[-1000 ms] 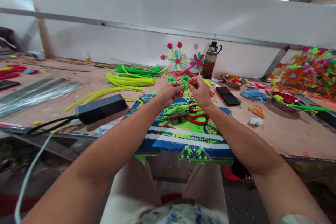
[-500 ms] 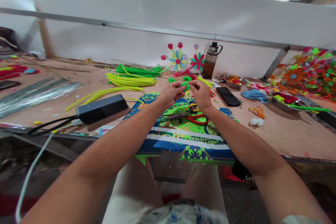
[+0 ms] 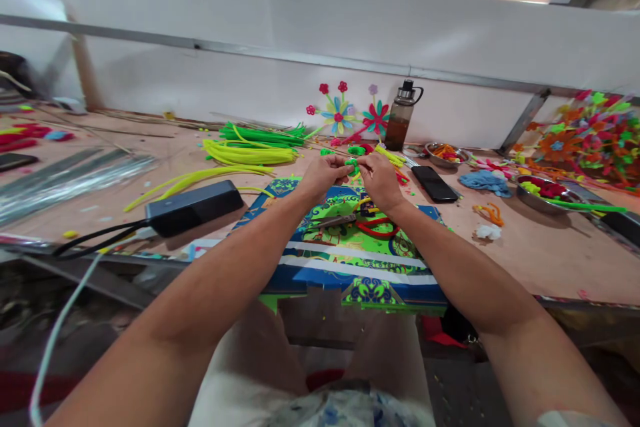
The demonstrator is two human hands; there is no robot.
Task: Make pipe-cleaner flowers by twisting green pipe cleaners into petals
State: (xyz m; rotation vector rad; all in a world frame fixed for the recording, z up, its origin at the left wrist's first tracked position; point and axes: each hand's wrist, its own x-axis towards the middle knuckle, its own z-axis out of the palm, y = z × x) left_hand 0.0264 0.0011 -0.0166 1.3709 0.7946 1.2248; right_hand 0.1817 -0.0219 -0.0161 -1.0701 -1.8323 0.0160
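Between my two hands is a small green pipe-cleaner flower (image 3: 353, 165), made of looped fuzzy stem. My left hand (image 3: 327, 175) pinches it from the left, fingertips together. On the other side my right hand (image 3: 379, 179) grips it between thumb and fingers. Just behind them lie more green pipe-cleaner loops (image 3: 356, 149). Below the hands, scissors with red handles (image 3: 379, 227) rest on a blue and green patterned board (image 3: 320, 273). The fingertips partly cover the flower, so its exact shape is hard to make out.
Yellow pipe cleaners (image 3: 250, 153) and green ones (image 3: 270, 135) lie back left, near a dark power bank (image 3: 195, 207) with a cable. A bottle (image 3: 399, 117) stands behind, beside finished flowers (image 3: 339, 115). To the right are a phone (image 3: 435, 184) and metal bowls (image 3: 545, 199).
Both hands stay in nearly the same place. The fingers have shifted slightly around the green flower, and the right hand has turned a little, covering more of it.
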